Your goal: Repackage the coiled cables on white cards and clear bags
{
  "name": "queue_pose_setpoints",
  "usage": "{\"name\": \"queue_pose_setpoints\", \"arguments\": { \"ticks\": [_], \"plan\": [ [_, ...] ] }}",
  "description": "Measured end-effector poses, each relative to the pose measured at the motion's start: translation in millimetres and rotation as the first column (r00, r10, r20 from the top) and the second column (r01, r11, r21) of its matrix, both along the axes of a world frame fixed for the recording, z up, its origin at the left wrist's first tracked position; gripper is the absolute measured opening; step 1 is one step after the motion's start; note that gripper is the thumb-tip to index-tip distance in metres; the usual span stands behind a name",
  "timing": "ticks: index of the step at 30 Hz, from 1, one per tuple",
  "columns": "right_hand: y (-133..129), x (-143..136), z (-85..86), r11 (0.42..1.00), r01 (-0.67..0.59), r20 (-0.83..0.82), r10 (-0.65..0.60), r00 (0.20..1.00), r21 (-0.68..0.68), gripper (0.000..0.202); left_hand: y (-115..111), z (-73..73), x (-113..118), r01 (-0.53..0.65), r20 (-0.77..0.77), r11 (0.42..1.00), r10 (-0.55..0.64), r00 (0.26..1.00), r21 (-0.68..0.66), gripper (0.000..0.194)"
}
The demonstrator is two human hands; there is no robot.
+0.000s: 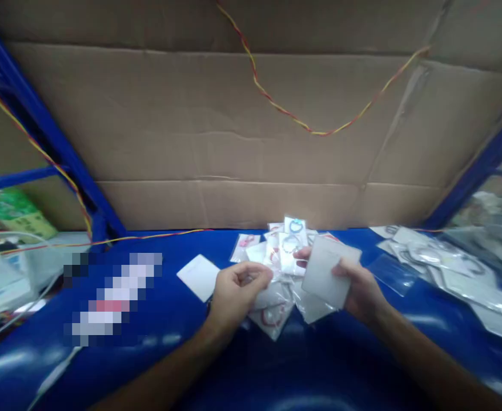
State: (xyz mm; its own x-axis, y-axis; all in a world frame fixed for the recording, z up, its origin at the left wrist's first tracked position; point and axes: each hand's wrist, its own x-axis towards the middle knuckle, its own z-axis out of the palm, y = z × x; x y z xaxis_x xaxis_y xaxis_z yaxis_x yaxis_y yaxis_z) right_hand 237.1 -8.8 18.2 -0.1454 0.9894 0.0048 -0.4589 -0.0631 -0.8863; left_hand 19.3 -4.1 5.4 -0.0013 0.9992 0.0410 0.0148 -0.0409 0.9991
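My right hand (pixel 356 285) grips a pale, square card (pixel 331 268), thumb on its near face and fingers behind. To its left, my left hand (pixel 240 288) is closed in a pinch over the pile; whatever sits between thumb and finger, if anything, is too small to make out. Under and behind both hands spreads a pile of clear plastic packets (pixel 272 317), several with white cards and thin ring-shaped bands, some red. A light blue band shows in a packet (pixel 295 226) at the back. Left of my left hand a white card (pixel 199 277) lies flat on the blue surface.
At the right, more packets (pixel 460 274) lie heaped beside a clear sleeve (pixel 392 274). A cardboard wall (pixel 251 142) stands behind the blue table (pixel 156 314), with a red-yellow twisted wire (pixel 319 133) hanging across it. Blue frame posts (pixel 62 142) and a white device (pixel 2 291) are at the left.
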Motion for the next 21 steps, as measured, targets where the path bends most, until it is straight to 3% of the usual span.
{"name": "queue_pose_setpoints", "arguments": {
  "ticks": [4,7,9,11,13,16,21],
  "plan": [
    [-1.0,-1.0,0.6,0.99,-0.135,-0.047,0.136,0.99,0.031,0.021,-2.7,0.4,1.4,0.012,-0.064,1.0,-0.01,0.998,0.021,0.025],
    [-2.8,-4.2,5.5,0.985,-0.155,-0.091,0.161,0.983,0.069,0.034,-4.3,0.4,1.9,-0.001,-0.082,1.0,0.002,0.997,0.007,0.027],
    [-3.7,-5.4,7.9,0.989,-0.117,-0.059,0.123,0.991,0.091,0.04,-4.8,0.0,2.0,-0.003,-0.095,1.0,0.003,0.995,-0.004,0.028],
    [-4.0,-5.3,7.5,0.992,-0.09,0.012,0.09,0.996,0.09,0.034,-4.7,-0.8,1.9,0.0,-0.106,1.0,0.0,0.994,-0.001,0.026],
    [-3.5,-4.6,3.4,0.995,-0.082,0.101,0.077,0.992,0.051,0.023,-4.5,-1.6,1.9,0.014,-0.113,1.0,-0.012,0.994,0.018,0.023],
    [-1.3,-4.4,-7.1,0.998,-0.063,0.226,0.056,0.972,0.025,0.03,-5.2,-2.1,2.6,0.058,-0.096,0.998,-0.055,0.994,0.025,0.018],
    [6.0,-6.7,-20.0,0.978,0.113,0.306,-0.163,0.938,0.174,0.032,-10.2,0.3,5.9,0.156,-0.104,0.988,-0.155,0.982,-0.002,0.015]
  ]
}}
